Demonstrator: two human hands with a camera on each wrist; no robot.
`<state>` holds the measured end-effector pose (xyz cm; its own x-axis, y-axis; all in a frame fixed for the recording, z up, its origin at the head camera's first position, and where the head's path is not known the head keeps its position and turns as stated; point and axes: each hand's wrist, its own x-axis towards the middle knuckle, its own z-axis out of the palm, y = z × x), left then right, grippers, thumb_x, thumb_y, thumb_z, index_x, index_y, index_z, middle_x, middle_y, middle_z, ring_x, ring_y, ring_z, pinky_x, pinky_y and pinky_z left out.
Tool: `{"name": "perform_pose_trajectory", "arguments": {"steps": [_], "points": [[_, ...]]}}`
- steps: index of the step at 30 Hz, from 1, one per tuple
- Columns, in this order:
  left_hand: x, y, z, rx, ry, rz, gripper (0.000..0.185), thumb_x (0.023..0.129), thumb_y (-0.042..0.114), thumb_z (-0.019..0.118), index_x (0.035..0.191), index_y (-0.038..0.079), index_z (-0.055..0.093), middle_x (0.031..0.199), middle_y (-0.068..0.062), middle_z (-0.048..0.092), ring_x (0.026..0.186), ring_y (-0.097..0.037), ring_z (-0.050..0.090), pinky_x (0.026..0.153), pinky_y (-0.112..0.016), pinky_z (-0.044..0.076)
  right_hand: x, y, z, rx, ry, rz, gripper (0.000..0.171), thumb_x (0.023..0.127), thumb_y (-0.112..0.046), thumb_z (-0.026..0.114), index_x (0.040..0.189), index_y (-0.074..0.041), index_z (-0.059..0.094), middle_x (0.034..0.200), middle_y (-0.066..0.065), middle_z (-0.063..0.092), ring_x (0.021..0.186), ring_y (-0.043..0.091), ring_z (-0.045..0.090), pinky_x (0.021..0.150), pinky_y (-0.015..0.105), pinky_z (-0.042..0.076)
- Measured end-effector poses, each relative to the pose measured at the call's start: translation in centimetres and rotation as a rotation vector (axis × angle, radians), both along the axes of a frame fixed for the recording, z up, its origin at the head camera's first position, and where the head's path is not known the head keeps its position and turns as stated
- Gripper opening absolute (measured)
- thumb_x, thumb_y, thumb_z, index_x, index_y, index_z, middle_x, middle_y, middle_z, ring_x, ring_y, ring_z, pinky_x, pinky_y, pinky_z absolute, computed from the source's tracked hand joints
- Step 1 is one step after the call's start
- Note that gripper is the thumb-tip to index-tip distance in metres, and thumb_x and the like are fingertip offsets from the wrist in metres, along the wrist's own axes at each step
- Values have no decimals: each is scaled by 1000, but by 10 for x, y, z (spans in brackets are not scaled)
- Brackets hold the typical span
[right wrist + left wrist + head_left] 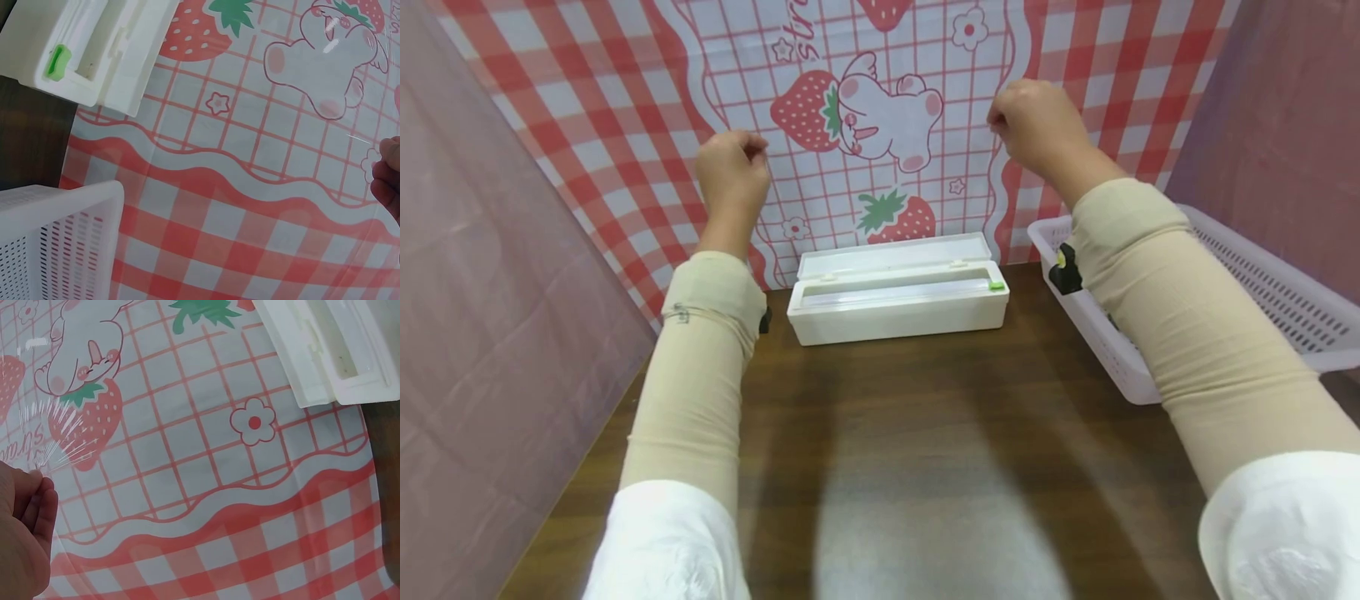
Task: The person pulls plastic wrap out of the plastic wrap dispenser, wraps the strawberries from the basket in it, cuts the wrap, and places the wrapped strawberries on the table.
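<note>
Head view shows both hands raised well apart above the far end of the bench, each with fingers curled in a pinch. The left hand (732, 171) pinches 1 corner of a clear film sheet (62, 440), which the left wrist view shows as wrinkled glints fanning out from the fingertips (39, 490). The right hand (1037, 129) is curled the same way at the far right; in the right wrist view only the edge of that hand shows, with a thin bright line of film running toward it, so its grip on the film is likely but not plain. The film itself is nearly invisible in the head view, stretched between the 2 hands in front of the strawberry-print backdrop (880, 108).

Below the hands, at the far edge of the wooden bench (887, 433), lies a long white film dispenser box (898, 300) with its lid tipped open against the backdrop and a green slider tab (996, 286) at its right end. To the right stands a white perforated basket (1270, 292), partly behind the right sleeve.
</note>
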<state>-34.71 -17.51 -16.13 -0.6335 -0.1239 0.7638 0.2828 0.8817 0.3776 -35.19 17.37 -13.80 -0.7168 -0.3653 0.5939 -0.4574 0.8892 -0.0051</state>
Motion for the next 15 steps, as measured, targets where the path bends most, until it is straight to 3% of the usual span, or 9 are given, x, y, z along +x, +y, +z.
{"name": "perform_pose_trajectory", "arguments": {"steps": [8,15], "points": [[1,-2,8,-24,66,-3,19,90,1,56,95,-2,74,100,-15,73,94,-27,67,87,-31,52,2,0,1,-36,57,-8,19,97,1,50,105,10,65,104,27,63,101,42,59,91,49,50],[3,1,12,-14,56,10,19,92,2,56,98,0,74,102,-13,72,95,-24,67,86,-27,52,3,1,4,-46,77,-11,19,97,1,51,106,10,65,103,26,63,100,41,59,92,49,49]]}}
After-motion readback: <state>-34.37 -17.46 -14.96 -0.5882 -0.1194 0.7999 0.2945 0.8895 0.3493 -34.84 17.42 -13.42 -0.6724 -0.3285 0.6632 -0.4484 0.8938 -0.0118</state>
